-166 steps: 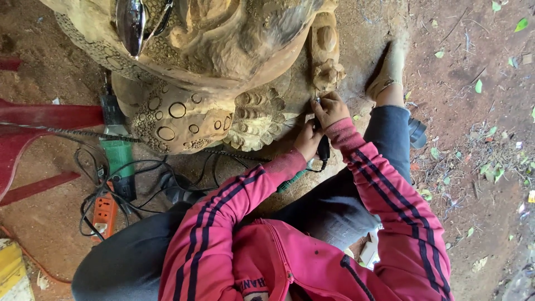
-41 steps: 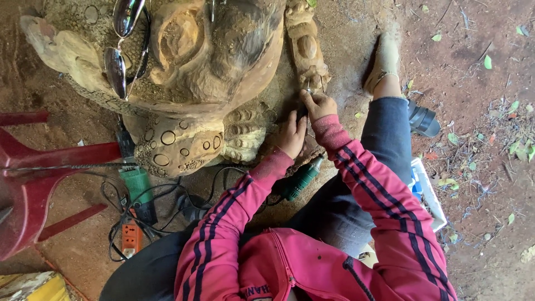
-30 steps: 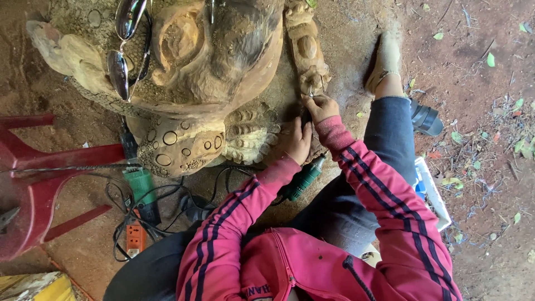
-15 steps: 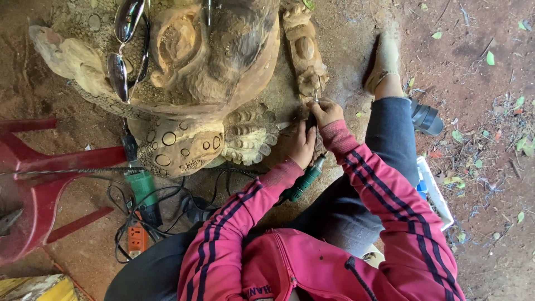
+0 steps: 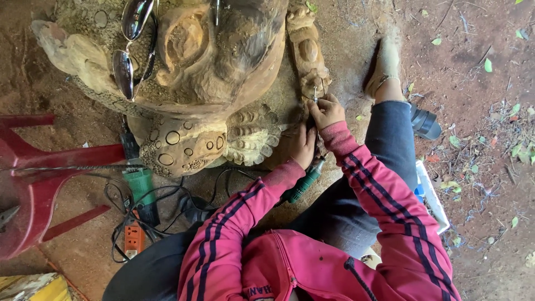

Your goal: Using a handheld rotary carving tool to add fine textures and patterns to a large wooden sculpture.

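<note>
One large wooden carving [image 5: 212, 83], shaped like a squat toad-like animal with raised round discs on its base, fills the ground just ahead of the fingers. The right hand [image 5: 326, 110] is pinched closed around one thin metal tool bit [image 5: 314, 96], its tip pressed against the carved foot [image 5: 307, 53] directly above the fingers. The left hand [image 5: 304, 146] lies just below and to the left of the right one, palm against the wood; whether its fingers grip anything cannot be told. One green rotary handpiece [image 5: 304, 183] slants down from beneath the left hand toward the lap. Two pairs of sunglasses [image 5: 131, 50] rest on top of the carving, well up and left of the fingers. Further left sit one second green power tool [image 5: 139, 187], a tangle of black cables [image 5: 161, 209] and one orange plug socket [image 5: 134, 237]. One red plastic stool [image 5: 39, 189] stands at the far left. To the right of the fingers, the person's one bent leg in dark jeans [image 5: 393, 139] and one bare foot [image 5: 384, 64] rest on the leaf-strewn dirt floor [image 5: 479, 111]; one white tray [image 5: 432, 195] peeks out beside the knee.
</note>
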